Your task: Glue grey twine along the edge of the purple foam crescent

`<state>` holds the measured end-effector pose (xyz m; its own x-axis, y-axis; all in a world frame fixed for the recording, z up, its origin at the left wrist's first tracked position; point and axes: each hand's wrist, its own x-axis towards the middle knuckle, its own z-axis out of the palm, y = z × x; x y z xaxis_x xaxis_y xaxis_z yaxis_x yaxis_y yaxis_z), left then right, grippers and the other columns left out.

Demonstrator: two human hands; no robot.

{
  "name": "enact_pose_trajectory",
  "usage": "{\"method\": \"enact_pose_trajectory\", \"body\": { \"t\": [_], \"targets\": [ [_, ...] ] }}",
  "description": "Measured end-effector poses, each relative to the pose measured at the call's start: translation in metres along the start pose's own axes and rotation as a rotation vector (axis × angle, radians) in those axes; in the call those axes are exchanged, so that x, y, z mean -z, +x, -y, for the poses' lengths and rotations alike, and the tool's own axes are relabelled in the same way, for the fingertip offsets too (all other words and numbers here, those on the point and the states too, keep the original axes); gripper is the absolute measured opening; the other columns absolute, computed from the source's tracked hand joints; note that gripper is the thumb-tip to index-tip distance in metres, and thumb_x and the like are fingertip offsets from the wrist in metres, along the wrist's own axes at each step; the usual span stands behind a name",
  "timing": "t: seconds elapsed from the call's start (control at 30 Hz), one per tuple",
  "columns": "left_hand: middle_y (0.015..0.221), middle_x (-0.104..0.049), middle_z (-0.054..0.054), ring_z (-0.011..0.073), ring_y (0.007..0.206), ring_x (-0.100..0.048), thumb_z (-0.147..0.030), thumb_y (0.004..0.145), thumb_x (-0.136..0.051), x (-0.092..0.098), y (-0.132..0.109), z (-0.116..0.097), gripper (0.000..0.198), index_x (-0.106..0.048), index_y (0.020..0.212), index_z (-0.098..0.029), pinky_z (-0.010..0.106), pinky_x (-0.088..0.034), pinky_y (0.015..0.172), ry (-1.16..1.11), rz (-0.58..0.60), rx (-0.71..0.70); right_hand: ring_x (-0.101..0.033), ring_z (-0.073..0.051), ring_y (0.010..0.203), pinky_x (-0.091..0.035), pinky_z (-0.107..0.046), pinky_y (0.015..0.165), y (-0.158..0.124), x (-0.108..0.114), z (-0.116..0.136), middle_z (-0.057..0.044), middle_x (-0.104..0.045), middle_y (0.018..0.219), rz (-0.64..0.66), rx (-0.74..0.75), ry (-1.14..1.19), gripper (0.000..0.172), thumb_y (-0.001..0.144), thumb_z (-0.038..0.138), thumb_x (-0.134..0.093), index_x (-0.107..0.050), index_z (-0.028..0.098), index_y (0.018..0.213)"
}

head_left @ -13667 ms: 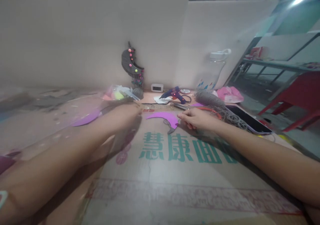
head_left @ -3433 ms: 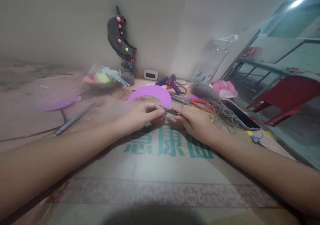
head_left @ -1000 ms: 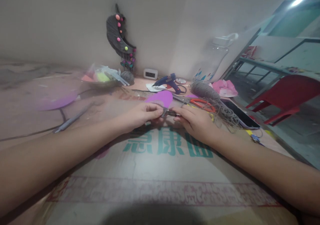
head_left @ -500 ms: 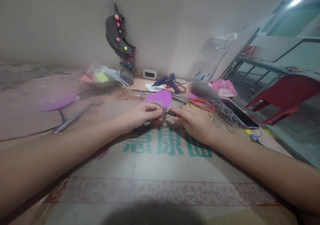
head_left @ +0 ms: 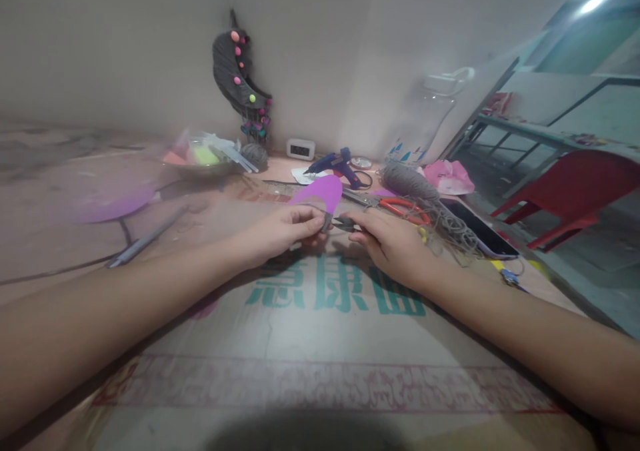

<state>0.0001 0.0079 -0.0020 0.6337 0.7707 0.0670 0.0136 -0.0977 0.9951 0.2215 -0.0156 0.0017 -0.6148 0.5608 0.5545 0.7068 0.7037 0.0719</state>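
My left hand is closed in a pinch on a small grey piece, too blurred to name. Just beyond those fingers is a flat purple cutout with a rounded end; whether the hand also grips it I cannot tell. Facing it, my right hand pinches a small dark pointed tool, its tip directed at the grey piece with a narrow gap between. Both hands are over the printed cardboard.
Behind the hands are a blue glue gun, orange-handled pliers, grey yarn and a phone. A bowl and a larger purple piece are at left. A moon-shaped decoration hangs on the wall.
The dark tool in my right hand has drawn back slightly from the grey piece, showing its tip. The purple cutout has tilted a little upward. My left hand has hardly moved.
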Motion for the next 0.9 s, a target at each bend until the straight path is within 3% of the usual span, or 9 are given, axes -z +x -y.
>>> {"method": "enact_pose_trajectory", "body": {
  "t": [0.5,0.9],
  "targets": [
    [0.066,-0.052,-0.001,0.0095,0.059,-0.046,-0.034,0.086,-0.053,-0.0002,-0.0010,-0.0036,0.026,-0.050,0.069,-0.015,0.022,-0.036,0.059,0.068,0.030,0.032,-0.064,-0.018,0.079,-0.050,-0.028,0.065,-0.0007,-0.0023,-0.0009,-0.010,-0.071,0.093,-0.030,0.058,-0.013,0.029,0.096,0.029,-0.042,-0.062,0.013,0.108],
    [0.068,-0.053,-0.001,0.0096,0.061,-0.046,-0.036,0.085,-0.054,0.0000,-0.0016,-0.0031,0.027,-0.050,0.069,-0.015,0.022,-0.036,0.060,0.060,0.052,0.035,-0.064,-0.017,0.074,-0.049,-0.027,0.062,-0.0002,-0.0011,0.0003,-0.009,-0.070,0.084,-0.026,0.063,-0.035,0.027,0.095,0.026,-0.042,-0.063,0.014,0.106]
  ]
}}
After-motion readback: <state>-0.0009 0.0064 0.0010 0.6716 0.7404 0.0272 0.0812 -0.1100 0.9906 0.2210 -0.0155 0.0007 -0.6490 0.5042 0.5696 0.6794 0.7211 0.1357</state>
